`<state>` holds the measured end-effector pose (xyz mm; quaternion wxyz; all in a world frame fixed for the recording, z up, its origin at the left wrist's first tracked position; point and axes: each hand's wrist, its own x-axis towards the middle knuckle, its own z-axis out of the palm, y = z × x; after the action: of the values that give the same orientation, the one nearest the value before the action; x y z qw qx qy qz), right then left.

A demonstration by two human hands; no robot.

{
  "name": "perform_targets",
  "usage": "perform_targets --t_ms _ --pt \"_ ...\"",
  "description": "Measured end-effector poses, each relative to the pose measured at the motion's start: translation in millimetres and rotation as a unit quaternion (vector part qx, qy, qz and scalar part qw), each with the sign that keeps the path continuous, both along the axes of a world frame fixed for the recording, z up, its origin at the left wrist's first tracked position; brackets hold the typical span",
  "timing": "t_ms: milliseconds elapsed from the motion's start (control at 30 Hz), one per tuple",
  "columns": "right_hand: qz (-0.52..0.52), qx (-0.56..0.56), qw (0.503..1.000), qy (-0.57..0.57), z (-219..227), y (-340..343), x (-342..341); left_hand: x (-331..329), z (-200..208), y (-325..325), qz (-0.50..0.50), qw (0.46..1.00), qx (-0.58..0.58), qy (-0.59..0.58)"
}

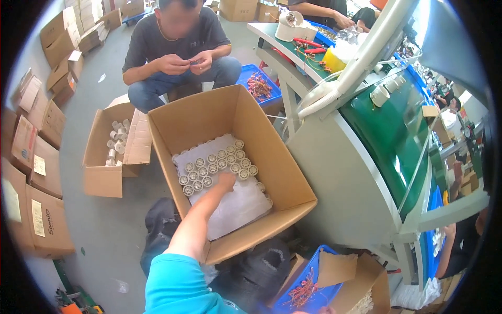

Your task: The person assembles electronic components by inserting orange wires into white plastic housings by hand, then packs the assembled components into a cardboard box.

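Note:
My left hand (226, 181) reaches down into a large open cardboard box (201, 118), its fingers curled and mostly hidden from above. Whether something small is in them I cannot make out. Beside it, round white plastic parts (213, 168) with patterned ends stand in rows. They rest on a white sheet (230, 209), whose near portion is bare. More such parts show at the sheet's edges. Only a sliver of my right hand (325, 310) shows at the lower edge, by a blue tray (328, 256) holding red wired pieces (303, 290); its fingers are hidden.
A smaller carton (103, 180) of white cylinders stands left of the box. Across from me a person (178, 57) crouches, handling something small. A green-topped conveyor (381, 141) with a grey side flanks the right. Stacked cartons (49, 220) line the left wall.

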<state>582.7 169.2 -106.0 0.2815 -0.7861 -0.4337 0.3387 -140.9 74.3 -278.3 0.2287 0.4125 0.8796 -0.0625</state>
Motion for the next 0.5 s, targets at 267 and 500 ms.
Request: perform_targets --t_ms 267,500 --pt "0.130 0.244 0.955 0.107 39.8 -35.1 -101.9 -6.2 152.5 -4.5 -0.023 0.954 0.222 -0.202" --pt "0.229 0.172 0.921 0.264 85.4 -120.9 -235.6 134.5 278.2 -117.3 -0.010 0.722 0.376 -0.581"
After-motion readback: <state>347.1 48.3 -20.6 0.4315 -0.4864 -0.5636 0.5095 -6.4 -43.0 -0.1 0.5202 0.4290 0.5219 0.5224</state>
